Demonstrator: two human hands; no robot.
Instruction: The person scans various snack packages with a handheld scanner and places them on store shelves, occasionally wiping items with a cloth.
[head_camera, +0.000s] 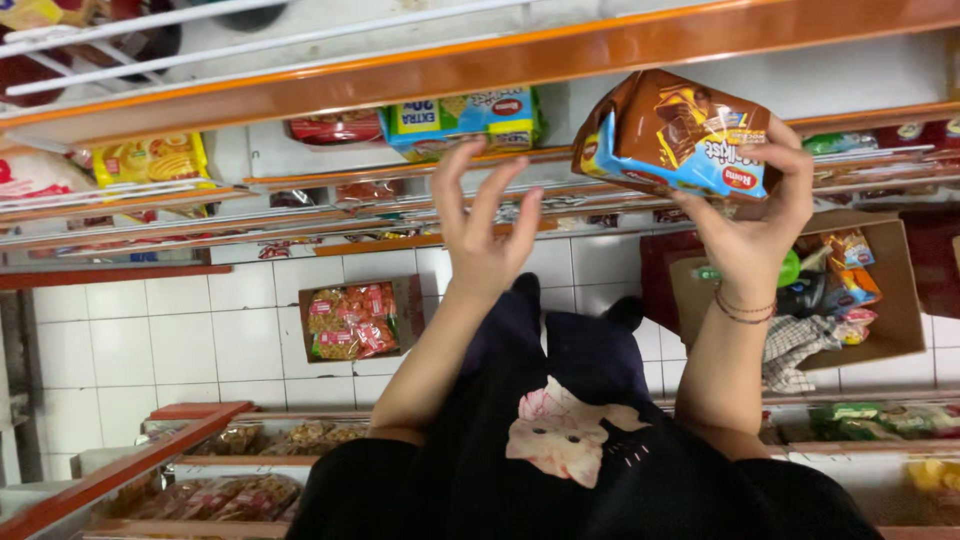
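So, going left to right: yellow snack packs sit on the far-left shelf, with a carton of red packets on the tiled floor below. Left hand is raised with fingers spread, holding nothing, just beside the green-and-blue pack on the orange-edged shelf. Right hand grips a brown-and-blue biscuit bag from below, up at shelf level. Looks like mid-shelving; the bag probably needs sliding into the gap, the free hand steadying.
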